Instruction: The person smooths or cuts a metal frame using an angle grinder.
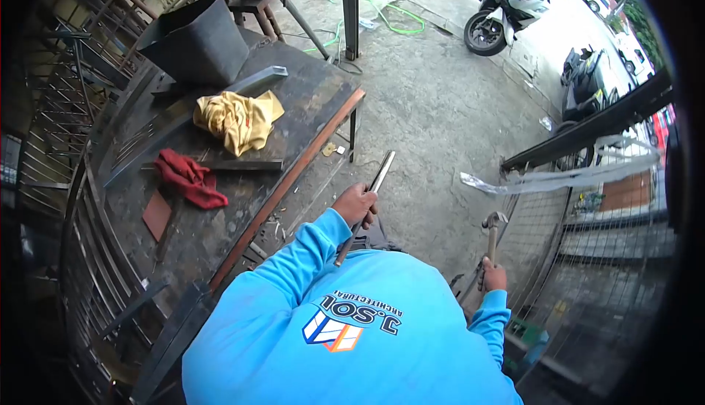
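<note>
My left hand (356,205) is closed around a metal bar (382,171), held at a slant in front of my chest. The bar's bright end points up and forward, and its other end sticks out below the fist. On the other side, my right hand (492,276) grips a hammer (493,237) by its handle, with the head upward. Left of my left hand stands a dark metal-topped worktable (308,100). On it lie a crumpled yellow cloth (239,122), a red cloth (189,177) and a flat reddish piece (156,215).
A dark metal bin (198,41) and steel bars (253,165) are on the table. Metal grilles (99,258) lean along the left. A post (350,12) rises beyond the table, near a green hose (400,27). Wire mesh (540,236) stands at right; a motorcycle (507,12) is farther off.
</note>
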{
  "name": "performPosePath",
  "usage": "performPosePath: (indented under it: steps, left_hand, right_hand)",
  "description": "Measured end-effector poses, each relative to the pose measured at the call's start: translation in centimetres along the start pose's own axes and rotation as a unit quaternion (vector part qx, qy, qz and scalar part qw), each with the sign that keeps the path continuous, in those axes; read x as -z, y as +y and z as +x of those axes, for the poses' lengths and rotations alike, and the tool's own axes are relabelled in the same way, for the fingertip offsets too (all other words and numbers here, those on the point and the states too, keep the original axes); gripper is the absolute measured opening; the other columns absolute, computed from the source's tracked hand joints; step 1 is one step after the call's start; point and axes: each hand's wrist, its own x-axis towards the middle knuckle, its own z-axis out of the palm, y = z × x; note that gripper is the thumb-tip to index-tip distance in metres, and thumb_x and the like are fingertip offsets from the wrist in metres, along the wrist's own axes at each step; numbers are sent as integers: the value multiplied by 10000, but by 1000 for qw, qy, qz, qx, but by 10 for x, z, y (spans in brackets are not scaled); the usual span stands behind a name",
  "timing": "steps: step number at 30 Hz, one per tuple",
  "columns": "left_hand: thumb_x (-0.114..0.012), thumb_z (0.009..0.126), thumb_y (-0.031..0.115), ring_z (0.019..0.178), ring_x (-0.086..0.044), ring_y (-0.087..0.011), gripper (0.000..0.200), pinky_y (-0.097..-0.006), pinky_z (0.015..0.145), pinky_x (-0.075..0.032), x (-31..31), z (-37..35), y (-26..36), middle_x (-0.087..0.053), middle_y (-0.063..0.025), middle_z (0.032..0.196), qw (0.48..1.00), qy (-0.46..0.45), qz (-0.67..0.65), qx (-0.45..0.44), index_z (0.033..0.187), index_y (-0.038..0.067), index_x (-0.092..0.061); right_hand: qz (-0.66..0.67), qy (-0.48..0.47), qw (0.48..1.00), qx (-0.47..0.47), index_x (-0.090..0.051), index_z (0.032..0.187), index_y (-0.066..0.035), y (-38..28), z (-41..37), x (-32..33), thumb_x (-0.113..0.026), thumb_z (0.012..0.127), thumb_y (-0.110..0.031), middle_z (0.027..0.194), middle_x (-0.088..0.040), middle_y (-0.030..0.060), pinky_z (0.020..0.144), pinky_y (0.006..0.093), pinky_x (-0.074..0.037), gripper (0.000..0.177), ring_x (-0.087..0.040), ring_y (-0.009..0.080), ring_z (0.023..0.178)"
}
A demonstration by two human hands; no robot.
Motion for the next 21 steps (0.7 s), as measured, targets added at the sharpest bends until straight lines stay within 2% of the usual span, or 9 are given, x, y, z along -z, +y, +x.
performPosePath:
  steps: [4,8,9,12,13,16,17,20,21]
  left_hand:
    - [-454,973,247,538,-570,-151,247,-322,423,-495,-6,74,87,-561,-90,759,999,9,-44,30,1053,14,-481]
    - [-425,964,237,480,-519,-128,281,-289,396,-442,17,198,158,-552,-63,745,1000,-7,-5,29,1133,21,-488]
    - [-448,955,238,475,-515,-129,297,-294,391,-419,24,232,171,-554,-64,731,1000,4,-16,2,1132,4,-490]
    - [-482,946,242,467,-509,-130,311,-298,389,-416,45,313,218,-548,-57,711,996,57,-33,-53,1130,-9,-491]
    - [-524,944,264,522,-545,-147,324,-320,453,-455,53,323,242,-558,-65,712,994,73,-41,-67,1106,-16,-511]
    - [-552,943,299,593,-576,-153,337,-342,547,-489,82,348,294,-570,-75,729,985,118,-13,-124,1079,-8,-534]
    - [-568,938,321,718,-641,-218,361,-368,673,-516,95,355,305,-629,-134,804,982,137,-7,-132,1069,-15,-562]
    - [-575,932,324,822,-671,-290,381,-382,740,-523,138,400,308,-663,-188,902,949,225,40,-216,1089,-23,-574]
    - [-581,928,304,918,-670,-339,373,-390,795,-521,153,404,318,-667,-224,988,943,251,43,-214,1103,-26,-584]
  right_hand:
    - [15,-34,996,77,-582,847,-24,-188,89,12,-649,919,-361,589,-520,29,382,312,-410,350,-513,142,431]
    - [-18,-49,994,101,-594,865,-16,-310,198,-6,-658,911,-358,593,-504,18,380,289,-398,350,-499,125,428]
    - [-40,-29,993,107,-583,834,-23,-340,213,-15,-660,910,-354,593,-502,18,378,291,-395,347,-498,128,429]
    - [-73,-46,994,72,-561,832,-58,-410,269,-36,-636,929,-354,573,-479,5,374,297,-384,321,-469,126,414]
    - [-73,-40,994,73,-589,792,-19,-441,274,-40,-662,909,-347,583,-519,30,383,306,-400,355,-499,139,433]
    - [-145,-72,984,80,-587,771,-11,-529,296,-52,-658,911,-342,575,-529,36,390,312,-405,366,-502,140,434]
    - [-148,-90,980,98,-588,752,-6,-548,314,-60,-655,910,-331,573,-533,37,391,313,-405,367,-503,141,430]
    - [-237,-107,953,152,-593,758,-2,-621,360,-98,-651,907,-321,571,-539,40,388,309,-402,357,-510,146,432]
    - [-196,-153,962,114,-602,794,0,-660,353,-116,-652,902,-315,585,-542,41,396,304,-411,336,-520,145,445]
